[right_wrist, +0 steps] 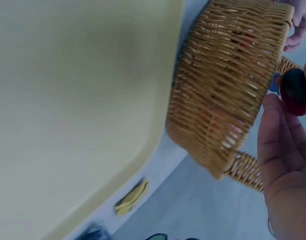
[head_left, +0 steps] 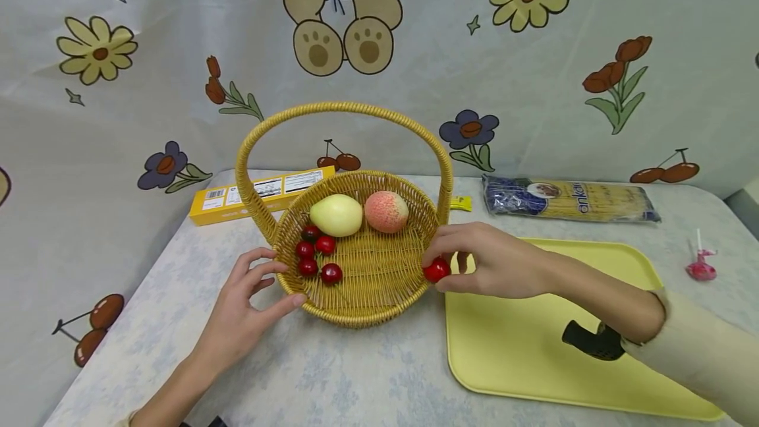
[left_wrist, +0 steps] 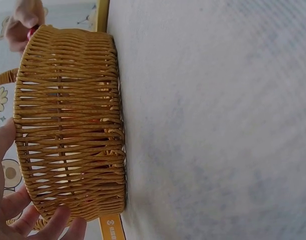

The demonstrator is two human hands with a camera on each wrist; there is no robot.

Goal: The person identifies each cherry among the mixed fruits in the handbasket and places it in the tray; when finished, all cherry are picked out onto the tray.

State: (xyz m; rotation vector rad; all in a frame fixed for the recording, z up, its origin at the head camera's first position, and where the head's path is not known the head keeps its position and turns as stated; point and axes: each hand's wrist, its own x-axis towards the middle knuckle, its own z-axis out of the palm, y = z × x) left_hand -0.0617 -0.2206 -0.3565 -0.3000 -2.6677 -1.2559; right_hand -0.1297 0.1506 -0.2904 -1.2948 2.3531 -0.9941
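Note:
A round wicker basket with a tall arched handle stands on the table. My left hand holds its left side, thumb at the front rim and fingers spread along the edge. In the left wrist view, those fingers rest against the woven wall. At the right rim, my right hand pinches a red cherry between thumb and fingers; it looks dark and glossy in the right wrist view. Inside the basket lie a pale yellow pear-like fruit, a pink peach and several dark red cherries.
Right of the basket lies a yellow tray, under my right forearm. Behind are a long orange box, a pack of spaghetti and a small yellow packet. A pink-wrapped lollipop lies at far right. A printed cloth hangs behind the table.

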